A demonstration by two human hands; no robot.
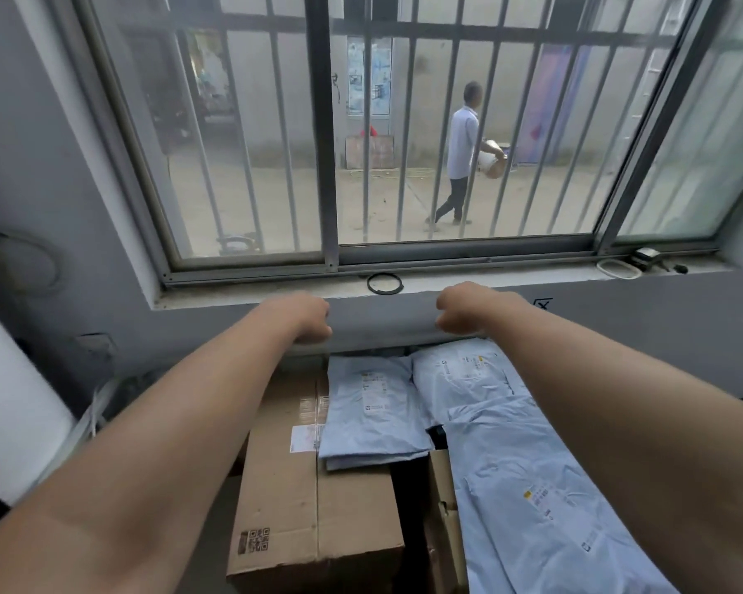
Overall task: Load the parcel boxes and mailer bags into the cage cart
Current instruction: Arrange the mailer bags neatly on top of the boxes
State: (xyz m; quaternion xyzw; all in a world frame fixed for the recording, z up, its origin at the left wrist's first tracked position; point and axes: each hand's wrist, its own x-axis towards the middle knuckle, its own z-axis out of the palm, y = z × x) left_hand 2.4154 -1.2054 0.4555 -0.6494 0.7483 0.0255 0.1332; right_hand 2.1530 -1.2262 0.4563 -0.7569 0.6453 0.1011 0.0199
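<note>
Facing barred window (404, 122) above box (318, 516) and mailer bags (532, 486).

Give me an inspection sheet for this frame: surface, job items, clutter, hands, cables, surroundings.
Surface: cardboard box top, taped; floor hidden.
Job's things: small mailer bag on that box; long mailer bags to its right, over a second box; cage cart not identifiable.
Clutter: black ring and white oval piece on the window sill.
Hands: left hand and right hand below the sill, both curled downward; grip hidden.
Cables: pale cords by the left wall, blurred.
Surroundings: barred window; person outside carrying a bucket.
</note>
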